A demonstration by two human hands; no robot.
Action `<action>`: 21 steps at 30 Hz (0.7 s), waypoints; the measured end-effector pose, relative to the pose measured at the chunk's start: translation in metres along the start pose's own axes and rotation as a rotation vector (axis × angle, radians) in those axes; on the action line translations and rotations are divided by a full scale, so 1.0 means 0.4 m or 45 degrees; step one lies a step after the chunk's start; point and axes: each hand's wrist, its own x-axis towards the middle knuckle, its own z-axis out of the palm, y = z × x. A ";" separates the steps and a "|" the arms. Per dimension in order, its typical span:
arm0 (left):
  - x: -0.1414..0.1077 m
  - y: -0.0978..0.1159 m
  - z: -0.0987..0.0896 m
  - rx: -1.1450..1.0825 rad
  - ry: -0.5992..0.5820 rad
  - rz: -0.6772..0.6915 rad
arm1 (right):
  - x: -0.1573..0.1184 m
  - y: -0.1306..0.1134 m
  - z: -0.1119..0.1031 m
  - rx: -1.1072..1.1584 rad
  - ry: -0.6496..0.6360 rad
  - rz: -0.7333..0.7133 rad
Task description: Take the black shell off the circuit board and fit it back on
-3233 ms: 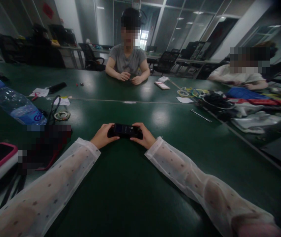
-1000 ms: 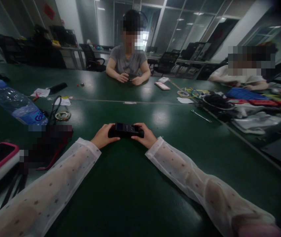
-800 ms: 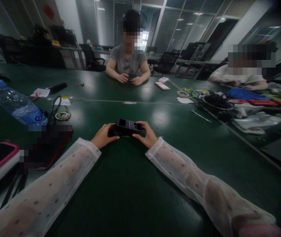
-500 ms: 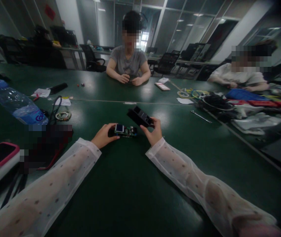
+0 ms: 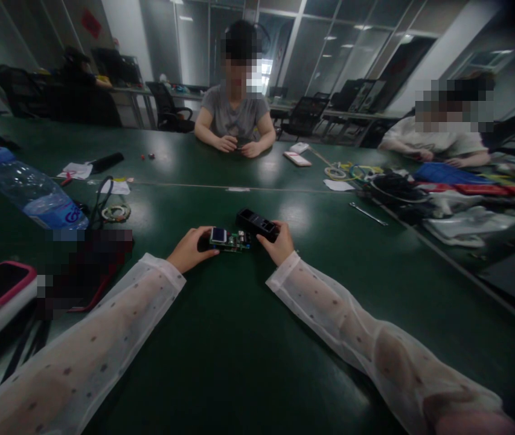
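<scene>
The cover (image 5: 252, 220) looks matt plastic, the screen (image 5: 218, 235) smooth, the tabletop (image 5: 239, 338) glossy, the wrench (image 5: 368, 214) shiny metal, the bottle (image 5: 40, 199) clear glossy plastic.

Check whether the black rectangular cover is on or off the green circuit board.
Off. The right hand holds the cover beside the board, whose screen and components show uncovered.

V. dim; glare on tbl (image 5: 296, 208); TR cnr blk.

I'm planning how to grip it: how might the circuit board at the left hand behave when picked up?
The circuit board is probably stiff, since its edge looks straight. It may be fragile, because its screen and small components sit uncovered.
</scene>
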 end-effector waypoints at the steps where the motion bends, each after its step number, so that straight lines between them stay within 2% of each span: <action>1: 0.000 0.000 0.000 0.002 -0.003 -0.005 | 0.000 -0.001 -0.001 -0.022 -0.004 -0.006; 4: -0.001 -0.001 0.001 0.033 -0.003 -0.003 | -0.001 -0.002 -0.002 -0.075 0.002 -0.045; 10: 0.001 -0.004 0.005 0.277 0.109 0.078 | -0.003 -0.009 -0.005 -0.115 0.015 -0.044; 21: 0.004 0.003 0.004 0.375 0.059 0.031 | -0.005 -0.011 -0.005 -0.060 0.028 -0.035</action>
